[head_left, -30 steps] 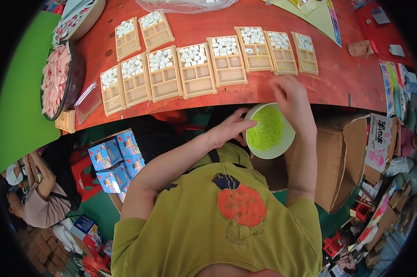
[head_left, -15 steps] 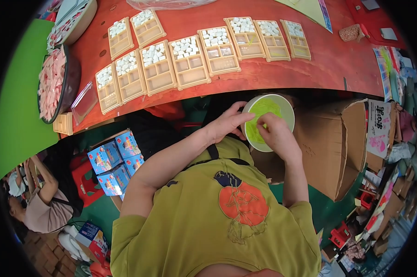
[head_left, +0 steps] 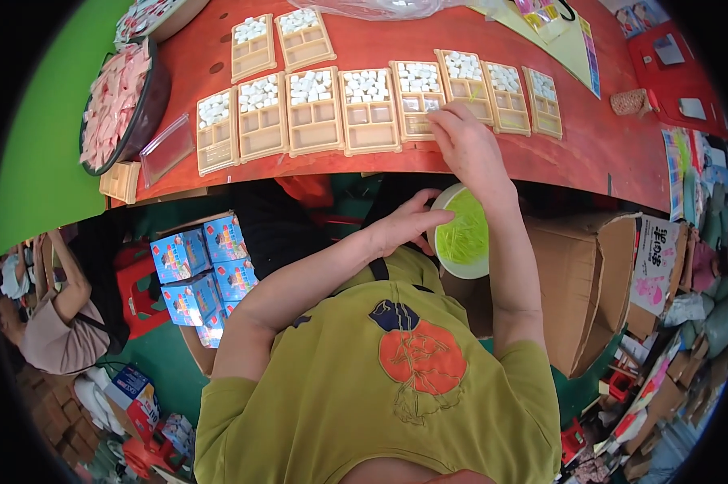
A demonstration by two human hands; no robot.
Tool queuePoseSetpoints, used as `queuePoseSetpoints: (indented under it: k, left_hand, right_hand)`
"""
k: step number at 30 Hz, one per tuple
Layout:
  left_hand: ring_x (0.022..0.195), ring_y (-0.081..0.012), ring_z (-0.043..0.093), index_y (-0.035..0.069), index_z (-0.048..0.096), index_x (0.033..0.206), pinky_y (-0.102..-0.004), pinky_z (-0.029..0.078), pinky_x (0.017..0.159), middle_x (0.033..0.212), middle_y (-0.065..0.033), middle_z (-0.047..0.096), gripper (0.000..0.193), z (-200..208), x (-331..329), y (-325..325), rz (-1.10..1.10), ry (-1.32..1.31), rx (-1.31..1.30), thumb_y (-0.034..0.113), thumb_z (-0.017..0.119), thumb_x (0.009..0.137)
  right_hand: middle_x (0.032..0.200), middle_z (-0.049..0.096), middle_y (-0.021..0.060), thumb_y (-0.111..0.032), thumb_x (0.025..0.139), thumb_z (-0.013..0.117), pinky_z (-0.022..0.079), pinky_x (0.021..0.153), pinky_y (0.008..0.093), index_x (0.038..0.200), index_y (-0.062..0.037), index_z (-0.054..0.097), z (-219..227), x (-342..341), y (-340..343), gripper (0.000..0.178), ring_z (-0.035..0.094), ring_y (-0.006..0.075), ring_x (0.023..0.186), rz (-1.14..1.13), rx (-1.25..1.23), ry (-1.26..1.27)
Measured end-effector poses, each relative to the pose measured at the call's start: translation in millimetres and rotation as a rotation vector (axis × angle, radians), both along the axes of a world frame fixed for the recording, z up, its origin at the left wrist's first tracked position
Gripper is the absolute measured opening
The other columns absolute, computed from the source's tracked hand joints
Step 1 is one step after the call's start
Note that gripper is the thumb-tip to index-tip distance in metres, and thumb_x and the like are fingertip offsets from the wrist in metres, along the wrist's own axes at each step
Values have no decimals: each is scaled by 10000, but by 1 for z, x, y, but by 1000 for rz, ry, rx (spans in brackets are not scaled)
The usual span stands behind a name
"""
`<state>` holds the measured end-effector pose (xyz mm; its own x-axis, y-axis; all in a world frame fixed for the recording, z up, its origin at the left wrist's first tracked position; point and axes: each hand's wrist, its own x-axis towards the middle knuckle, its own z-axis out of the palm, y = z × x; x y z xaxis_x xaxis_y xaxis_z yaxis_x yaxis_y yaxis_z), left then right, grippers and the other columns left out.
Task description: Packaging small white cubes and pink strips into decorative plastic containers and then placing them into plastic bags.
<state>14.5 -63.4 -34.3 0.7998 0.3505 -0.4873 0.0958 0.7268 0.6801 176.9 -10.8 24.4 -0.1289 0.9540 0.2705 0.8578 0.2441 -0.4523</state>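
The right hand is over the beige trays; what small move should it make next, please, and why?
Perhaps the right hand should dip into the beige rectangular plastic tray below it: the tray to the right already shows thin lime-green strands, and the left hand holds a round white bowl of more. Whether the right hand carries any is unclear.

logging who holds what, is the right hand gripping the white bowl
No, the left hand holds the white bowl, while the right hand is at the beige trays.
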Motion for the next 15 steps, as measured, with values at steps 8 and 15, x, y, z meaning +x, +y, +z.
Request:
queuePoseSetpoints:
  k: [8,15]
  left_hand:
    - [1063,-201,608,66,306,1439,-352,577,724,1214,-119,571,682,-3,-5,4,-21,-8,-19,399,631,941]
    - [1115,-237,596,42,293,1455,-370,580,758,1292,-158,526,722,-4,-1,7,7,-7,-4,401,635,930]
  right_hand:
    - [1014,620,147,-111,912,608,511,762,422,1055,-51,657,13,71,35,162,624,364,916,-126,1,-168]
    - [1019,599,143,-103,892,624,510,776,433,1082,-60,652,9,80,44,196,618,353,909,-61,-114,-277]
